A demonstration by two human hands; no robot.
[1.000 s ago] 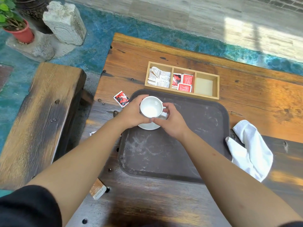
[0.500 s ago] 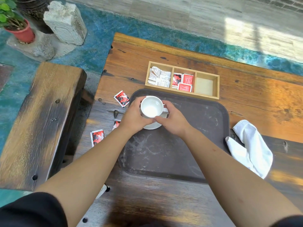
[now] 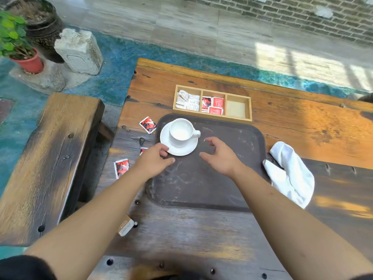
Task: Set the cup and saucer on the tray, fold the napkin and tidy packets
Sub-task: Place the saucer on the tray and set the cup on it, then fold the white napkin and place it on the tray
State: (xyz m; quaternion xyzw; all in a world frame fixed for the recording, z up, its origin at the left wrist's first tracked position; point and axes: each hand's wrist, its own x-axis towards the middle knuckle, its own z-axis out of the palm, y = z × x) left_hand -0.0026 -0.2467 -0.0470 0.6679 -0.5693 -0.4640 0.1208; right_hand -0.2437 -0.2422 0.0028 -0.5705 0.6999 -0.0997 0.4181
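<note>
The surface (image 3: 302, 126) carried everything, and the tray (image 3: 222, 178) lay in the middle of it. One step looked done: the saucer (image 3: 181, 151) sat in the tray's far left corner with the cup (image 3: 181, 131) upright on it, handle to the right.

The napkin (image 3: 290, 174) lay crumpled and unfolded just off the tray's right edge, touching or slightly overlapping its rim, so the folding was still to do.

The box (image 3: 212, 118) beyond the tray held white packets in its left compartment and red ones in the middle; the right one was bare.

The left hand (image 3: 155, 161) hung loose and open, fingertips at the saucer's near rim, gripping nothing. The right hand (image 3: 220, 156) was spread and empty over the tray, just clear of the cup.

Three red packets (image 3: 148, 124) lay loose left of the tray, one partly hidden by the left hand, and a brown packet (image 3: 125, 227) lay nearer the person. Tidying those remained.
</note>
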